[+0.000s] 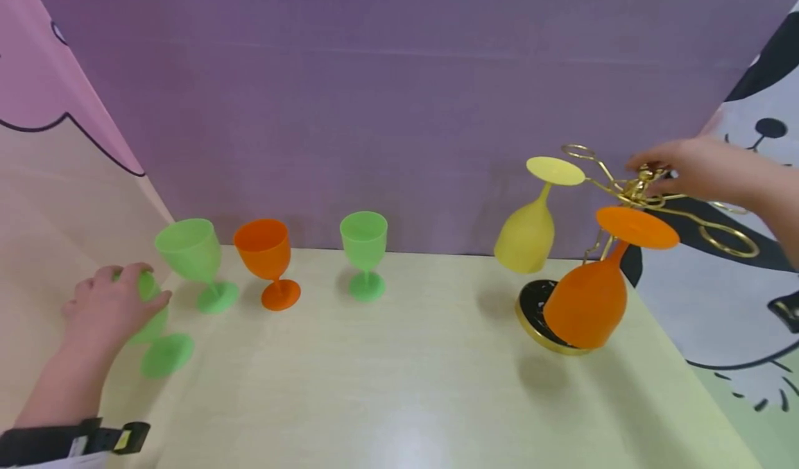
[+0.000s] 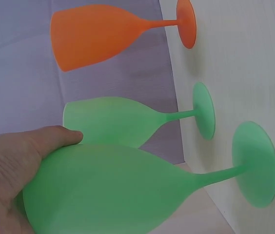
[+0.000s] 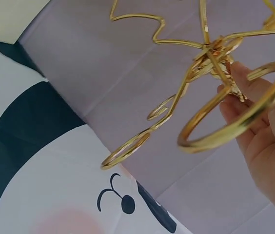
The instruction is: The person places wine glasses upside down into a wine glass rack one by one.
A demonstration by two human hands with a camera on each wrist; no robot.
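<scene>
At the left end of the table, my left hand [image 1: 106, 309] grips a green plastic wine glass [image 2: 118, 187] by its bowl, thumb along the side. Its foot is near the tabletop; whether it touches I cannot tell. My right hand [image 1: 705, 168] holds the knob atop a gold wire glass rack [image 1: 680, 212] with a round black base [image 1: 533, 302]. From the rack's loops hang a yellow wine glass [image 1: 529, 236] and an orange wine glass [image 1: 587, 302], both upside down. Other loops, seen close in the right wrist view, bear no glass.
Along the back edge stand a second green glass [image 1: 193, 250], an upright orange glass [image 1: 265, 250] and a third green glass [image 1: 365, 240]. Behind the pale table [image 1: 374, 386] rises a purple cloth [image 1: 399, 108]. Printed cartoon panels [image 1: 718, 316] flank both sides.
</scene>
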